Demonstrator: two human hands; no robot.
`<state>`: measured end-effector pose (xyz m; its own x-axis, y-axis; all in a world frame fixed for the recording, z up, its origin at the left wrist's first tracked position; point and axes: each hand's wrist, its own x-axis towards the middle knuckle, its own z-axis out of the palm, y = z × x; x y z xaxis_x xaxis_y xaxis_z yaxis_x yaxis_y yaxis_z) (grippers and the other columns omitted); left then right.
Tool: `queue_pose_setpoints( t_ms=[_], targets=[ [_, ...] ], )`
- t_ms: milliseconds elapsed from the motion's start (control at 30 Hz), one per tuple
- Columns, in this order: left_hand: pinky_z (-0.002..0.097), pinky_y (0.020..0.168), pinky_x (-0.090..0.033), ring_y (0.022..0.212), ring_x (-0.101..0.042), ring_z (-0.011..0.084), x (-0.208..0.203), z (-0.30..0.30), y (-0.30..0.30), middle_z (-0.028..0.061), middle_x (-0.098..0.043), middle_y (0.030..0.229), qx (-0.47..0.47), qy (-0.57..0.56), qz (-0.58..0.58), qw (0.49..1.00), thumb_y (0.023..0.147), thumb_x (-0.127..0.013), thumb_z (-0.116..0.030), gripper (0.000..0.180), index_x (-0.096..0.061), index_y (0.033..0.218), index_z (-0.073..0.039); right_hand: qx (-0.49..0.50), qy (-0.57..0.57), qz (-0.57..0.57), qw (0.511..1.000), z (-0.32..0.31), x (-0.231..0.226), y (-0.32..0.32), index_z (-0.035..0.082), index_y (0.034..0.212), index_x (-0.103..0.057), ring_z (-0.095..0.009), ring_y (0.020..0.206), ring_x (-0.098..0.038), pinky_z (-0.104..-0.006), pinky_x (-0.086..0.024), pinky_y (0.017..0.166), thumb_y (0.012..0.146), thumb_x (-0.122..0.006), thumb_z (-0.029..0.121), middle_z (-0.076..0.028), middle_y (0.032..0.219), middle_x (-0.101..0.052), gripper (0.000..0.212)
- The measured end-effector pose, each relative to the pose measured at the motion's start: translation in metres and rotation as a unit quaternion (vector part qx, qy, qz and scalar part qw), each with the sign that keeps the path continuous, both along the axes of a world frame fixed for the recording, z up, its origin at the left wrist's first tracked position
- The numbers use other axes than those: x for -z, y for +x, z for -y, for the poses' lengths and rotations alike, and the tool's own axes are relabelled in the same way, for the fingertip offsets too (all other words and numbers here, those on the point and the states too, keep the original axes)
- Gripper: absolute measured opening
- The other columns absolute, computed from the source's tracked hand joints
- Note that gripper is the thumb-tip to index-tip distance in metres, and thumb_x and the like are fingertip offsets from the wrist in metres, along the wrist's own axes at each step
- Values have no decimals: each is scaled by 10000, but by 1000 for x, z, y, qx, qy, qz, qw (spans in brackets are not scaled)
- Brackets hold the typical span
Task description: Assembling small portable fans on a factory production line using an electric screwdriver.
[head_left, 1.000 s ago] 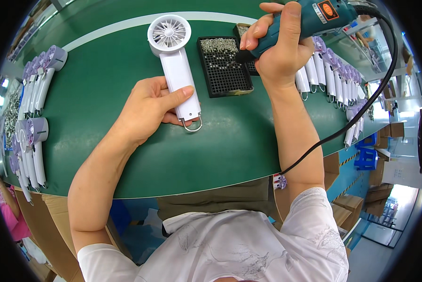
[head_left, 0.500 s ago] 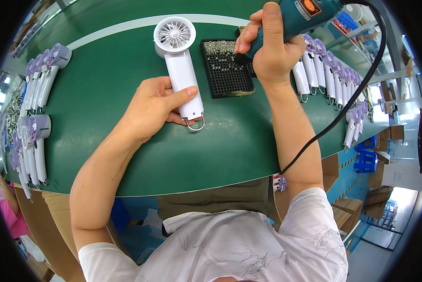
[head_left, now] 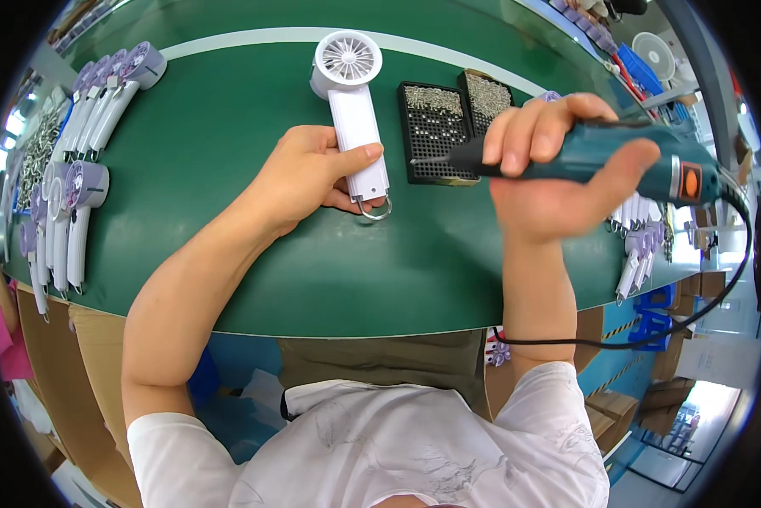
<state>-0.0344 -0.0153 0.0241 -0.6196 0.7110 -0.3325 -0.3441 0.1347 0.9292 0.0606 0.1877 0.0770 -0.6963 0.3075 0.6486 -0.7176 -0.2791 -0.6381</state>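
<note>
Near the middle of the green table, my left hand (head_left: pixel 325 173) grips the handle of a white handheld fan (head_left: pixel 355 127), thumb across its front. The fan's round grille is at the far end and a metal loop hangs from the near end. My right hand (head_left: pixel 550 173) is wrapped round a teal electric screwdriver (head_left: pixel 605 152) held roughly level, its bit pointing left. That bit reaches over a black screw tray (head_left: pixel 435 144), whose far part is heaped with small screws; whether a screw sits on the tip cannot be made out.
A second tray of screws (head_left: pixel 488 95) stands behind the first. Rows of white-and-purple fans (head_left: pixel 109 106) lie at the left, and more fans (head_left: pixel 639 250) at the right, partly hidden by my hand. The screwdriver's black cable (head_left: pixel 651 343) loops at the right. A person in pink (head_left: pixel 6 330) is at far left.
My right hand has swung the screwdriver from a raised, upward tilt to nearly level, with its bit now over the tray. The left hand still holds the fan.
</note>
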Motion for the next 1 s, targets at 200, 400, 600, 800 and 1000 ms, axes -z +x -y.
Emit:
queue_pose_setpoints(
  t_ms=[200, 400, 600, 800, 1000],
  targets=[
    [304, 669, -631, 784, -753, 207, -2, -2, -1, 152, -736, 927, -3, 2, 7, 1000, 1002, -678, -238, 331, -642, 1078, 82, -58, 94, -31, 993, 22, 7, 9, 101, 1280, -603, -163, 546, -542, -359, -500, 519, 981, -367, 769, 0, 743, -577, 769],
    [308, 660, -633, 780, -746, 197, 1, -1, 1, 147, -732, 924, -12, 6, 4, 1000, 993, -690, -237, 334, -646, 1074, 84, -82, 112, -33, 990, 28, 11, 7, 86, 1261, -593, -175, 555, -564, -366, -509, 519, 977, -394, 762, -10, 737, -593, 760],
    [312, 659, -636, 778, -744, 197, 1, 0, 1, 154, -731, 926, -9, 18, 3, 1000, 988, -696, -236, 344, -645, 1079, 92, -49, 105, 2, 993, 38, 15, 8, 88, 1246, -569, -176, 547, -560, -369, -510, 518, 975, -400, 761, -11, 730, -592, 745],
    [313, 656, -638, 773, -743, 204, 3, -1, -1, 159, -727, 923, -11, 17, -7, 1000, 987, -697, -234, 347, -645, 1072, 98, -35, 126, 6, 991, 40, 18, 5, 94, 1210, -544, -174, 549, -561, -361, -508, 519, 978, -417, 745, -12, 729, -583, 703],
    [319, 640, -636, 764, -736, 206, 7, -3, 0, 157, -725, 926, -17, 29, 5, 999, 983, -700, -225, 338, -648, 1080, 94, -56, 189, 28, 980, 46, 10, 4, 66, 1077, -515, -190, 552, -563, -364, -512, 514, 978, -584, 626, -51, 717, -560, 573]
  ],
)
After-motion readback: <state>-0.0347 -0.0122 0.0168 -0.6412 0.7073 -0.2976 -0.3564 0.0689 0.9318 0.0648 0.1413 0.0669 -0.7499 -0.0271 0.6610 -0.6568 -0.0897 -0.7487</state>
